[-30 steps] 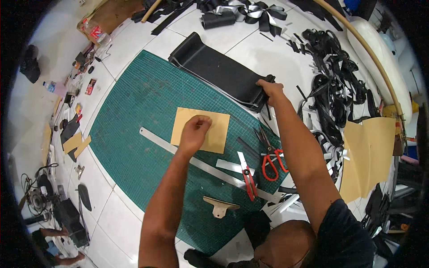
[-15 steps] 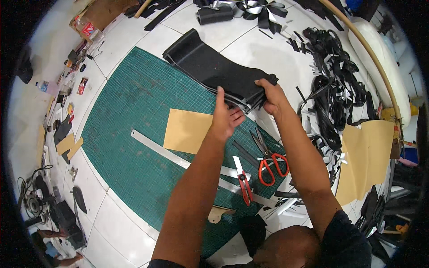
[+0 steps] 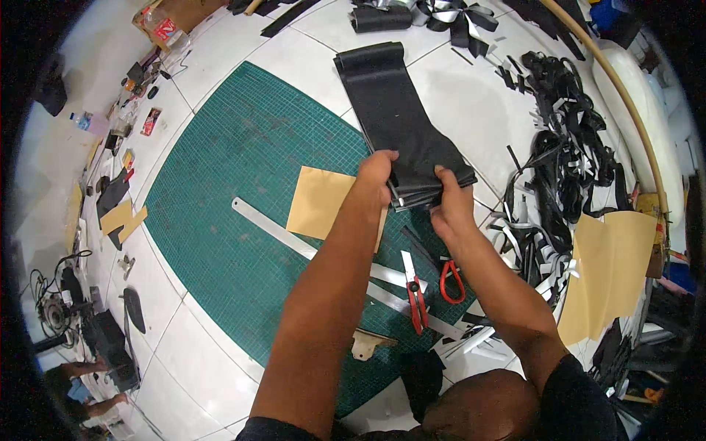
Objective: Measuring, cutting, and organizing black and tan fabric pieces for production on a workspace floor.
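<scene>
A long stack of black sheet material (image 3: 401, 110), with pale layers at its near end, stretches away from me across the far right edge of the green cutting mat (image 3: 220, 162). My left hand (image 3: 376, 176) grips the stack's near left edge, thumb on top. At the near right corner my right hand (image 3: 452, 209) is closed on it too, thumb pressed on the upper face. Below the hands lie a red-handled cutter knife (image 3: 415, 298) and scissors with red handles (image 3: 452, 281), whose blades my right hand and wrist hide. A tan card (image 3: 316, 202) sits partly behind my left forearm.
Metal rulers (image 3: 272, 226) rest on the mat. A tangled heap of black and white strips (image 3: 562, 147) covers the tiles at right, beside a tan sheet (image 3: 607, 272). Far off is a black roll (image 3: 381, 18). Bottles and a small machine (image 3: 59, 309) line the left side.
The stack has swung to point more straight away from me. My left hand, spread beneath its edge before, now grips it. The scissors have become partly covered.
</scene>
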### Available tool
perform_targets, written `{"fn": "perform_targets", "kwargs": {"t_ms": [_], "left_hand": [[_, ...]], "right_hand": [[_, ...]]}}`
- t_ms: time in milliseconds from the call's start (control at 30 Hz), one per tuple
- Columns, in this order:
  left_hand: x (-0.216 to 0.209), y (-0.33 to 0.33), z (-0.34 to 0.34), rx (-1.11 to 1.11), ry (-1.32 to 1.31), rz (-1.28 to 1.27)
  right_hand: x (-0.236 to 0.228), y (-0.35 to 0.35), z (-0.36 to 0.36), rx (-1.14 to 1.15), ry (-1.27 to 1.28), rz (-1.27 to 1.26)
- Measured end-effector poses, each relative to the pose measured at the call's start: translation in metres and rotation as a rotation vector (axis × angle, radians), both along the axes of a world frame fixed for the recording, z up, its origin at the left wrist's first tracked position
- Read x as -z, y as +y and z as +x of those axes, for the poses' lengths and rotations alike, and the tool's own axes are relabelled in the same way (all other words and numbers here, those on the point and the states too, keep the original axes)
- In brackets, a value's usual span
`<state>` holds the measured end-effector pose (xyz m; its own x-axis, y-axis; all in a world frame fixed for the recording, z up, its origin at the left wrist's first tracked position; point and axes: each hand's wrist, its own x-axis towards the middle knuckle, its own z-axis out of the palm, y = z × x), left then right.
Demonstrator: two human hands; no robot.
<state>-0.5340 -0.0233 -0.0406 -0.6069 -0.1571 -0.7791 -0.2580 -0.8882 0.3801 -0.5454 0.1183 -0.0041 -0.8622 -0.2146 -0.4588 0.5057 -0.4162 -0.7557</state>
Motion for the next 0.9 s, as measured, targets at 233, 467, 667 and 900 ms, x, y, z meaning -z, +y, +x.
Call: {"fn": "perform_targets", "kwargs": {"t_ms": [233, 467, 667, 900], "left_hand": [[-0.022, -0.015, 0.007, 0.139, -0.012, -0.205], [-0.079, -0.100, 0.064, 0.421, 0.046, -0.535], [-0.113, -0.150, 0.184, 0.705, -0.059, -0.780], [-0.143, -0.123, 0.344, 1.164, -0.310, -1.467]], "right_hand": [[-0.013, 0.008, 0.039, -0.134, -0.067, 0.160], [0.027, 0.042, 0.071, -0.735, 0.061, 0.540], [0.033, 0.069, -0.014, -0.473, 0.952, 1.314], [-0.027, -0.021, 0.010, -0.792, 1.626, 0.902]]}}
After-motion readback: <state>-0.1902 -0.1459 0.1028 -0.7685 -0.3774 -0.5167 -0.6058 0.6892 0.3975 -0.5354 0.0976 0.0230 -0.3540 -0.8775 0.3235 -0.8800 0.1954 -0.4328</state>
